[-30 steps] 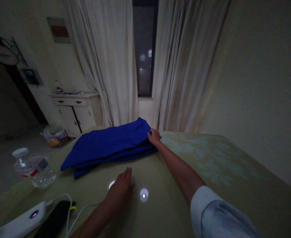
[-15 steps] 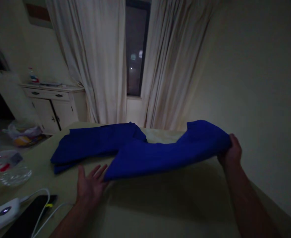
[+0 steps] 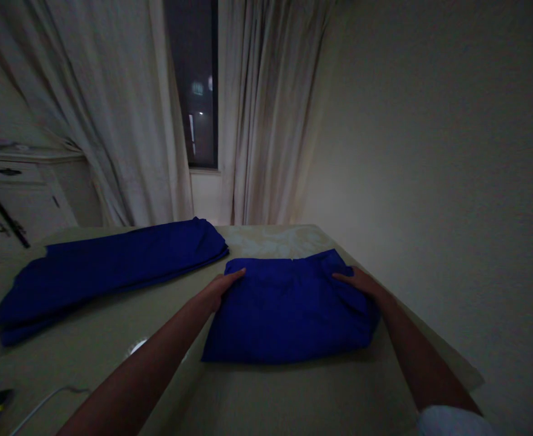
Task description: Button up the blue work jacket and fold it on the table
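Observation:
A folded dark blue garment (image 3: 288, 315) lies on the table in front of me, its exact kind unclear in the dim light. My left hand (image 3: 224, 287) grips its left edge near the far corner, thumb on top and the other fingers mostly hidden. At the opposite side, my right hand (image 3: 360, 282) holds the far right part, where the cloth is bunched and slightly raised. A second folded blue garment (image 3: 112, 260), long and layered, rests to the left, apart from both hands.
The table has a pale patterned cover (image 3: 266, 393). At its left front are a white cable (image 3: 48, 396) and part of a dark phone-like object (image 3: 3, 399). A clear round object (image 3: 138, 345) shows behind my left forearm. Curtains (image 3: 270, 121), a cabinet (image 3: 25, 194) and a wall (image 3: 429, 181) surround it.
The garment in my hands has come down from the air onto the table, more compact now. My left hand has closed on its far left edge. The view has swung right.

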Demonstrator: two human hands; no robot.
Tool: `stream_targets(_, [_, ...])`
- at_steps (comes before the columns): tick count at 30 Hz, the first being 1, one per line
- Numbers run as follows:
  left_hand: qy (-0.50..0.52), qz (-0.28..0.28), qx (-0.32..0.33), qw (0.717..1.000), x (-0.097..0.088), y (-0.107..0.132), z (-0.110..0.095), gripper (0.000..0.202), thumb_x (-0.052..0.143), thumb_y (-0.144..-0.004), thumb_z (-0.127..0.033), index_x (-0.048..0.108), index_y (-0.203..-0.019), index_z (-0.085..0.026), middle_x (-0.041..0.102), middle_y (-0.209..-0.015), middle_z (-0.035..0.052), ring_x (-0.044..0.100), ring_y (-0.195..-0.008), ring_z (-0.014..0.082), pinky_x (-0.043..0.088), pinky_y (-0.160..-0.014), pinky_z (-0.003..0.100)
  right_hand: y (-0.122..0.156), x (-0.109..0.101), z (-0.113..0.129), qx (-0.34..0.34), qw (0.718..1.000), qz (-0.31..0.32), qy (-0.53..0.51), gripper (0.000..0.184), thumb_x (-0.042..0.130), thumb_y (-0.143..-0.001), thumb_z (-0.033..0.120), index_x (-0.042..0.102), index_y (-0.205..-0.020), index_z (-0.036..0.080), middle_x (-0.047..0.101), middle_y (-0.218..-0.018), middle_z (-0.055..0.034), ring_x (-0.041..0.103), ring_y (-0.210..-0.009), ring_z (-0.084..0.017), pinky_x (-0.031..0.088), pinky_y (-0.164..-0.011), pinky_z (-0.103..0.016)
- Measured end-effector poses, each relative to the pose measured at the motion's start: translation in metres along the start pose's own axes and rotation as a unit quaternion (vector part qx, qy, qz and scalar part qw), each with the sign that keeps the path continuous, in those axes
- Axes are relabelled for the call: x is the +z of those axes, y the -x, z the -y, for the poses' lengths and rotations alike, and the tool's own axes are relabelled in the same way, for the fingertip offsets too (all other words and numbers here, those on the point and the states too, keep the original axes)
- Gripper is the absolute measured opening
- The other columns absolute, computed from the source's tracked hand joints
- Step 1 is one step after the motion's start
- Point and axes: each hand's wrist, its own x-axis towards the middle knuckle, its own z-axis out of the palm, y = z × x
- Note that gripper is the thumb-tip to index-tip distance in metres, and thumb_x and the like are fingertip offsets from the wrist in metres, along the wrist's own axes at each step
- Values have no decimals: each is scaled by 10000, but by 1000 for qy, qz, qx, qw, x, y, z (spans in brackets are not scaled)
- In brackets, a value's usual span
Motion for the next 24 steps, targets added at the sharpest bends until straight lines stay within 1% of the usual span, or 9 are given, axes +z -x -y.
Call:
stream_targets(2, [0, -8, 14, 1000, 6, -1, -7, 408, 903, -719, -364, 740, -997, -115, 805, -915, 203, 789, -811, 382, 668, -741, 527, -5, -3, 0, -26, 1000, -2, -4, 462, 889, -639, 486, 797, -981, 189, 812, -976, -116, 773, -959, -323, 601, -903, -400])
stream_targets(4, [3, -24, 63, 998, 3, 2, -18, 398, 874, -751, -288, 733, -1097, -152, 815, -925, 144, 793, -808, 328, 671, -760, 470, -12, -9, 2, -53, 998, -12, -12, 413, 872, -660, 409, 797, -1011, 203, 811, -1029, -111, 765, -1002, -318, 588, -943, -400])
stream_targets(8, [-9, -85, 180, 980, -23, 5, -59, 463, 787, -852, -263, 670, -1299, -246, 819, -1025, 61, 790, -877, 248, 652, -817, 376, -33, -16, 25, -102, 991, -63, -59, 537, 764, -784, 361, 704, -1301, 226, 760, -1272, -103, 713, -1172, -304, 550, -1033, -424])
stream_targets(10, [-35, -136, 216, 966, -39, 3, -79, 470, 775, -864, -283, 661, -1318, -246, 809, -1086, 66, 782, -952, 253, 637, -846, 362, -48, -7, 46, -97, 985, -106, -94, 567, 730, -813, 322, 661, -1368, 230, 733, -1330, -114, 690, -1217, -310, 529, -1060, -438])
stream_targets(13, [-86, -208, 227, 948, -58, -3, -93, 407, 794, -831, -320, 713, -1212, -203, 799, -1099, 113, 748, -1097, 322, 612, -885, 376, -65, 24, 79, -72, 981, -127, -130, 424, 690, -794, 235, 750, -1212, 198, 740, -1291, -153, 658, -1267, -349, 487, -1099, -449])
stream_targets(16, [-125, -245, 225, 935, -66, -3, -87, 284, 808, -792, -360, 759, -1017, -194, 796, -1037, 145, 693, -1211, 397, 590, -908, 388, -66, 55, 104, -62, 976, -123, -168, 343, 642, -773, 217, 803, -1075, 209, 780, -1190, -135, 665, -1253, -356, 487, -1091, -438])
stream_targets(19, [-130, -243, 242, 930, -67, 11, -75, 318, 768, -814, -453, 759, -992, -190, 788, -998, 130, 685, -1210, 411, 587, -916, 399, -50, 59, 105, -70, 966, -122, -218, 414, 574, -810, 283, 793, -1156, 221, 815, -1086, -93, 711, -1146, -321, 548, -1010, -423])
stream_targets(21, [-89, -216, 263, 936, -76, 32, -62, 453, 741, -821, -539, 740, -1110, -190, 784, -1017, 105, 700, -1171, 398, 600, -920, 429, -28, 43, 83, -73, 958, -130, -244, 463, 550, -828, 341, 776, -1200, 183, 819, -1052, -105, 731, -1082, -320, 579, -960, -440])
stream_targets(24, [9, -177, 252, 951, -109, 73, -18, 634, 870, -660, -566, 706, -1202, -281, 789, -1004, 69, 689, -1164, 429, 617, -931, 535, 16, 1, 16, -58, 954, -147, -254, 444, 606, -801, 451, 798, -1088, 172, 812, -1017, -164, 756, -1018, -363, 609, -900, -484])
